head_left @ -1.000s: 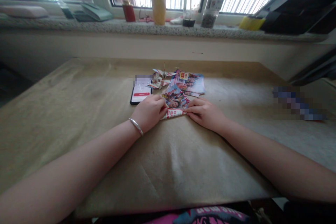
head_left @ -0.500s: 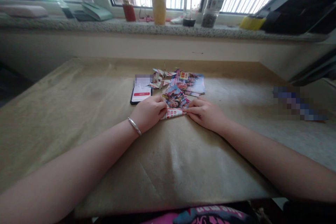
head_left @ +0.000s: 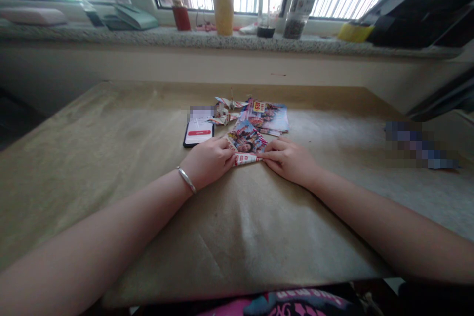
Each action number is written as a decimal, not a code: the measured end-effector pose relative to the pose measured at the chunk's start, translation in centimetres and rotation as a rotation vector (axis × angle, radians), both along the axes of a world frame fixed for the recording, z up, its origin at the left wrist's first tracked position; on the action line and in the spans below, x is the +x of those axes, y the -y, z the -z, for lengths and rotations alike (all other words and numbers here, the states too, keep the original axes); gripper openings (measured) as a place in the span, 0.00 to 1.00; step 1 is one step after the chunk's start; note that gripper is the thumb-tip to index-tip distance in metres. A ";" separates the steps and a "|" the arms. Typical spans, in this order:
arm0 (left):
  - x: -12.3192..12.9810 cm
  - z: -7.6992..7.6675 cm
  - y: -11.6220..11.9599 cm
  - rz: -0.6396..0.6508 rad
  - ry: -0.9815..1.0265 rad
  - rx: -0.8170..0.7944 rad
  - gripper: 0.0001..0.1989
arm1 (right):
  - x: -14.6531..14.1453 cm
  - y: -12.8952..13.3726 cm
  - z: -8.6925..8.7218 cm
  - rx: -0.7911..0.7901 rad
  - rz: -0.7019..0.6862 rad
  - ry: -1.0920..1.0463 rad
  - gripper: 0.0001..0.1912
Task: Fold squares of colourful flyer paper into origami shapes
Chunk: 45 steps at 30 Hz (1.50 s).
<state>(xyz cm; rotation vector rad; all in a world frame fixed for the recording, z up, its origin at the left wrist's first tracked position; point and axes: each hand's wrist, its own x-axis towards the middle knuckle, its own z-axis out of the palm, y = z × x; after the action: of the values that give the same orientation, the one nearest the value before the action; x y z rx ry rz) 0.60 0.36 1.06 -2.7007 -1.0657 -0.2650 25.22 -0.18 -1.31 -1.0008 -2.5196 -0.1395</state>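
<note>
A printed sheet of paper (head_left: 246, 139) lies on the table between my two hands, its near edge folded up into a white strip with red print. My left hand (head_left: 210, 159) is closed at the left end of that fold, fingers pressed on the paper. At the right end my right hand (head_left: 291, 160) pinches the folded corner between thumb and fingers. Just beyond the sheet is a stack of printed leaflets (head_left: 272, 116). Folded paper cranes (head_left: 226, 117) stand to the left of the stack, partly over a phone (head_left: 198, 137) with a lit screen.
The brown-covered table (head_left: 129, 148) reaches to the wall under a window. On the stone sill (head_left: 140, 39) stand a red-brown jar (head_left: 181, 16), a tall yellow cylinder (head_left: 223, 0), clear containers (head_left: 296, 15) and a black bag (head_left: 407, 15). A blurred-out flat item lies at the table's right.
My left hand has shifted slightly left and down along the fold, covering more of its left end. My right hand stays in place, pinching the right corner.
</note>
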 end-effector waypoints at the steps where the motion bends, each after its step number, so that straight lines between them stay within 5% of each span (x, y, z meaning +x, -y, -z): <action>1: 0.0 0.0 0.0 0.007 -0.010 0.003 0.16 | 0.0 0.0 0.0 -0.003 0.000 -0.001 0.13; 45: 0.8 0.1 0.4 0.027 -0.044 0.054 0.14 | 0.1 0.0 -0.2 -0.017 0.010 0.029 0.12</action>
<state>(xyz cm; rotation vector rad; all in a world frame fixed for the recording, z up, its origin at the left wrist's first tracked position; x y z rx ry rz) 1.39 -0.01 0.96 -2.6621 -0.9959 -0.2349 25.34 -0.18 -1.14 -1.0255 -2.5459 -0.1373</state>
